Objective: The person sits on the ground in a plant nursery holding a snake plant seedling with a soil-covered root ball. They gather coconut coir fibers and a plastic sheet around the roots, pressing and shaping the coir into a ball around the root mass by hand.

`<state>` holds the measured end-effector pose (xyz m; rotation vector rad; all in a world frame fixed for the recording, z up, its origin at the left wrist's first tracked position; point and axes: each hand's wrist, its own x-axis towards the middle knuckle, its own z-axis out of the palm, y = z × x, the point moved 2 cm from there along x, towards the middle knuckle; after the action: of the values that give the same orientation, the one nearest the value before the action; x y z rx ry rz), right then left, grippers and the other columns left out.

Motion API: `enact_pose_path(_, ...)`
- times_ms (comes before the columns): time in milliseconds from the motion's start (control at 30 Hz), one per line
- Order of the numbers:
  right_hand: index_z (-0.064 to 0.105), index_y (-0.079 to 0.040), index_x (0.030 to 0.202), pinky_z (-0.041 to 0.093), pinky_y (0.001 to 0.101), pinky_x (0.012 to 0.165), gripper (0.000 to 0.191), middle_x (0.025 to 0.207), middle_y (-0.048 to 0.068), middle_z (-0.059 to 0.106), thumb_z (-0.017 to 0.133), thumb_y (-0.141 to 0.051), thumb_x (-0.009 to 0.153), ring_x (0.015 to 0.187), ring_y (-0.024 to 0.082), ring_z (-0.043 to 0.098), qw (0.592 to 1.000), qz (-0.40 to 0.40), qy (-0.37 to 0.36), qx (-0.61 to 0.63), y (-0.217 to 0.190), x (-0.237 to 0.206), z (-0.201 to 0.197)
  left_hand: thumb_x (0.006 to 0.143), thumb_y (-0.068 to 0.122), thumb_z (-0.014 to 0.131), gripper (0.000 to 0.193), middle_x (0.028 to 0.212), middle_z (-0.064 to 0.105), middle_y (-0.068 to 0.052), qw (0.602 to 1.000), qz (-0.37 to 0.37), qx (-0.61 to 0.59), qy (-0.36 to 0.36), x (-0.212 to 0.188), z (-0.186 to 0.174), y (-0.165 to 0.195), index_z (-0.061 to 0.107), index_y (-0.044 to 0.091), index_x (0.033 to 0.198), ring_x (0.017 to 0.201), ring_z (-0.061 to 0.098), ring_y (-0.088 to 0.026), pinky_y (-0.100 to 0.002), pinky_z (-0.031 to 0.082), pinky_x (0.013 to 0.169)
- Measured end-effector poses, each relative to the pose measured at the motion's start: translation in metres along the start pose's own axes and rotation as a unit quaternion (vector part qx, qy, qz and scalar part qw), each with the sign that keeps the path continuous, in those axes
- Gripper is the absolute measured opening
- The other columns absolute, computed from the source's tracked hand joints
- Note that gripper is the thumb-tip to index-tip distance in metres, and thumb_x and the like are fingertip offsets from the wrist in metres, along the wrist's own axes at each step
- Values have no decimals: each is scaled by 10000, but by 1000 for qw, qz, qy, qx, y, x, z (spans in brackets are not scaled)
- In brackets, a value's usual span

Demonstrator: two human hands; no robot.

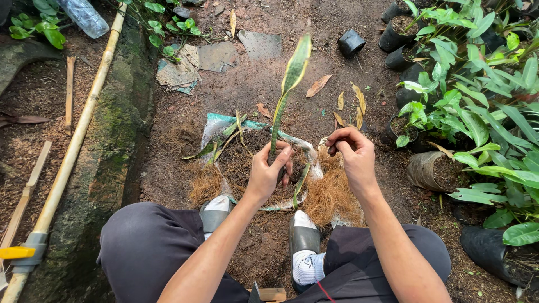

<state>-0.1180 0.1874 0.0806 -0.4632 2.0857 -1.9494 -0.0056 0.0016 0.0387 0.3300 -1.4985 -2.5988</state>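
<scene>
My left hand (268, 171) grips the upright cutting (287, 84) over the fibre-filled sack (216, 126), unpotted, while my right hand (352, 152) pinches fibre

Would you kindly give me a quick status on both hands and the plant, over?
Left hand gripping the tall variegated leaf cutting at its base, upright. Right hand closed, pinching something small, content unclear. Coconut fibre piled on the sheet below. Nothing in the way.

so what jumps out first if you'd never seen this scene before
The tall variegated leaf standing up at centre, held low on its stalk by the left hand. The right hand pinches something small beside it, above tufts of brown fibre. Leafy potted plants crowd the right edge.
</scene>
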Motion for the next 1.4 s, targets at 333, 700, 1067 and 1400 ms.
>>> enact_pose_path(333, 666, 18, 968, 543, 268, 751, 186, 915, 78, 680, 503, 92, 919, 802, 129, 637, 1000, 1, -5, -5, 0, 0, 1, 1042, 342, 591, 323, 706, 604, -12, 998, 55, 2, -5, 4, -9, -13, 616, 27, 977, 598, 618, -96, -245, 501, 532)
enact_pose_path(700, 670, 17, 966, 545, 272, 751, 183, 925, 76, 683, 504, 84, 929, 808, 129, 640, 1000, 5, -6, -13, -3, 0, 2, 1026, 348, 576, 299, 662, 579, 6, 998, 50, 28, 1, 2, -5, -6, 599, 58, 956, 560, 575, -83, -243, 456, 498)
enact_pose_path(1067, 672, 11, 968, 547, 266, 759, 182, 921, 74, 697, 504, 69, 932, 808, 121, 643, 1000, 11, -19, -15, 1, 0, 5, 1051, 237, 607, 262, 664, 500, 13, 999, 34, -3, -4, 3, -10, -21, 558, 8, 935, 498, 485, -80, -244, 362, 400)
enact_pose_path(1400, 313, -169, 1574, 435, 410, 1121, 851, 1545, 129, 445, 719, -400, 863, 1406, 259, 459, 975, 92, -186, -76, 5, -28, 59, 1037, 552, 358, 648, 1398, 494, -165, 989, 41, 116, -79, 1, 7, -12, 350, 87, 1489, 1368, 462, -279, -452, 312, 1182)
